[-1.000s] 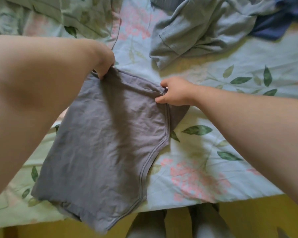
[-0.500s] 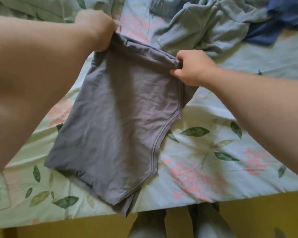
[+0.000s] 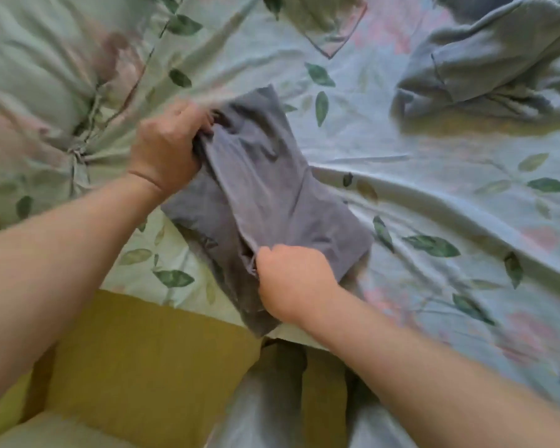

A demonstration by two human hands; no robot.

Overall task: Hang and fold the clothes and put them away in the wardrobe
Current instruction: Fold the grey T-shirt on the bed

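Folding under way: left hand (image 3: 167, 150) grips the far end of the grey garment (image 3: 272, 195), right hand (image 3: 291, 282) pinches its near edge, fabric doubled between them on the leafy bedsheet (image 3: 434, 202). Beyond the right hand a crumpled pale garment (image 3: 485, 69) waits unfolded; wardrobe unseen, so most work looks ahead.

Grey-purple garment (image 3: 265, 195), pale green-blue bedsheet (image 3: 434, 189) with green leaves and pink flowers, grey-blue clothing (image 3: 485, 72), mustard-yellow floor (image 3: 136, 350)

Pale garment (image 3: 498, 59) cropped at top-right edge
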